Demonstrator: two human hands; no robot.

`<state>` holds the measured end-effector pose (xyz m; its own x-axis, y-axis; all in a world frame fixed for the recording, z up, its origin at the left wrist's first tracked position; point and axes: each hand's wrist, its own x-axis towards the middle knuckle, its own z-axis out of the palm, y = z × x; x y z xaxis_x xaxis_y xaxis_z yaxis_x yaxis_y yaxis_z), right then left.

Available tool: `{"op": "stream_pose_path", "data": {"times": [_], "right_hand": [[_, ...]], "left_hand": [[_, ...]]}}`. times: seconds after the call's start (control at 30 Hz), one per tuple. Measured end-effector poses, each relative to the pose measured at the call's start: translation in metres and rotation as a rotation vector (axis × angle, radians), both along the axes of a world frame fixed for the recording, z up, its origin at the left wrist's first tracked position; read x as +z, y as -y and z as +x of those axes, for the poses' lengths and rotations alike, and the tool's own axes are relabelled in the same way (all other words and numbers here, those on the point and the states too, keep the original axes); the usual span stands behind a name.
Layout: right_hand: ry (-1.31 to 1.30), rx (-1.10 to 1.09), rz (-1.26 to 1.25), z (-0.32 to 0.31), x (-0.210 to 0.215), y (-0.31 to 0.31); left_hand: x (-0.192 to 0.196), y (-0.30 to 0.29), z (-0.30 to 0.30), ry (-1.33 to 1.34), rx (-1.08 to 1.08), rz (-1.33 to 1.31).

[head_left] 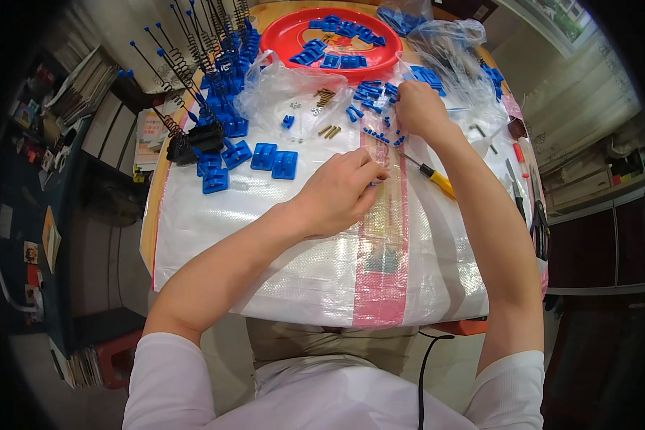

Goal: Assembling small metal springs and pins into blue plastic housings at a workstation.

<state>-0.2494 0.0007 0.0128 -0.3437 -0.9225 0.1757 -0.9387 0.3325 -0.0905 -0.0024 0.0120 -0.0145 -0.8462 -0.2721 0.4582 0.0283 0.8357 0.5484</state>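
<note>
Two hands at work: your right hand (419,107) pinches among the small blue clips (374,93) lying just left of its fingertips, while your left hand (344,190), curled shut on something unseen, sits nearer you.

Small blue plastic clips (374,93) lie scattered loose on the white woven sheet covering the desk, spread from 12 to 1 o'clock of the frame's centre. The right hand (419,109) rests its fingertips among them at their right edge. The left hand (340,190), at about 6 o'clock of the pile, pinches something too small to make out.
</note>
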Motion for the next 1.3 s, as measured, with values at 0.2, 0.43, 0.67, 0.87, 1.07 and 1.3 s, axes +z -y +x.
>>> {"op": "stream_pose_path", "data": {"times": [0.2,0.43,0.67,0.87,1.07,1.3], "right_hand": [[-0.048,0.127,-0.296,0.013,0.012,-0.03],[0.319,0.117,-0.375,0.055,0.013,-0.12],[0.371,0.276,-0.515,0.057,-0.001,-0.129],[0.385,0.32,-0.582,0.057,0.001,-0.133],[0.399,0.363,-0.562,0.058,-0.001,-0.134],[0.568,0.314,-0.547,0.064,-0.002,-0.134]], "left_hand": [[0.009,0.005,0.003,-0.172,0.168,-0.136],[0.027,0.045,0.012,-0.146,0.521,-0.318],[0.015,0.092,0.037,0.252,0.721,-0.312],[0.013,0.095,0.031,0.315,0.709,-0.344],[0.011,0.1,0.028,0.333,0.664,-0.341],[0.02,0.096,0.025,0.069,0.627,-0.349]]}}
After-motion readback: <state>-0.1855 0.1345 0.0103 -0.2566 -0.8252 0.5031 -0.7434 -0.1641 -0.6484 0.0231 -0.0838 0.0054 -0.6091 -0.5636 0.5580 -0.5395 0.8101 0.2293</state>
